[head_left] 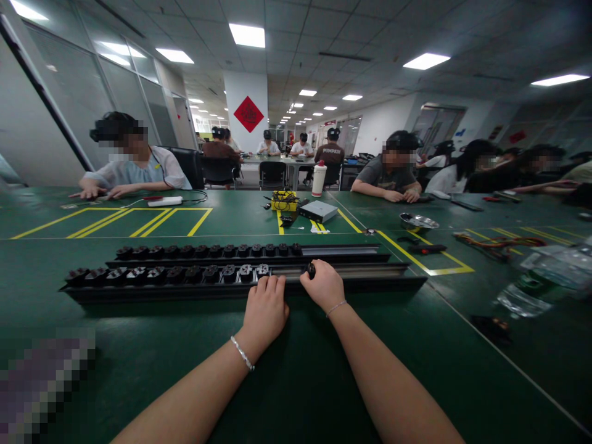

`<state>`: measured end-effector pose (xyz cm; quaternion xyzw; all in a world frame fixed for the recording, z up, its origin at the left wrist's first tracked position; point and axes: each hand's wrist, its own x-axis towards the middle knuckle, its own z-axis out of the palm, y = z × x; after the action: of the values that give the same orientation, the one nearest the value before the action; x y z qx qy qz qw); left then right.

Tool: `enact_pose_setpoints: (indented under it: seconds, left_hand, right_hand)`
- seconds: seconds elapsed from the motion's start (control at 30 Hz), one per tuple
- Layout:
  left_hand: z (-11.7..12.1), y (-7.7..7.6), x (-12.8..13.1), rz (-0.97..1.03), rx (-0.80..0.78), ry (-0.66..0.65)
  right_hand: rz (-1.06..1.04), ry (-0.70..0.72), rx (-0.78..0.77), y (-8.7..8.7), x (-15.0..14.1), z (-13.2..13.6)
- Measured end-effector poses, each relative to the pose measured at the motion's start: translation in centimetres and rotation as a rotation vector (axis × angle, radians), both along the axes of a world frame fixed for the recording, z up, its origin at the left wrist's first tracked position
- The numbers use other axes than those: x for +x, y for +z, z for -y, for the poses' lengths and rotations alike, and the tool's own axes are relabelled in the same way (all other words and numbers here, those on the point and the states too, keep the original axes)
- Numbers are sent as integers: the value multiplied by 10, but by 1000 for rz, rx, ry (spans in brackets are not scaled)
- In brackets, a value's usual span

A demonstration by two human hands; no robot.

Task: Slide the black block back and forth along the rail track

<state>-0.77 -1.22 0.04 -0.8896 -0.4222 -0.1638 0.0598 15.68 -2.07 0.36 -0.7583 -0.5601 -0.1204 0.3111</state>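
Observation:
Two long black rails lie side by side on the green table. The front rail (361,283) carries a row of round socket modules (211,274), mostly black with a few silver-white faces, on its left and middle part. The rear rail (345,251) bears a similar row of black modules. Fingers of my left hand (267,308) are bent over the near edge of the front rail, just below the last module in the row. My right hand (326,285) is closed around a small round black module (311,270) above the rail's open channel. Its underside is hidden.
Beyond the rails are a yellow block with black cable (284,200), a grey box (318,211) and a white bottle (319,179). A metal bowl (419,222), wires (499,240) and a plastic bottle (531,290) lie right. Co-workers sit across the table.

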Motion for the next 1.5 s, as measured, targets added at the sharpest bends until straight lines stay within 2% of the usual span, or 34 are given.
enact_pose_setpoints:
  seconds: [0.23,0.6,1.5]
  left_hand:
    - [-1,-2,0,12,12,2]
    - [1,-2,0,7,55,1]
    - [-1,-4,1,2,65,6]
  right_hand:
    - [-17,14,-22,0,6,3]
    - [-60,-57,48,-11,1,12]
    - [-74,-68,111,-11,1,9]
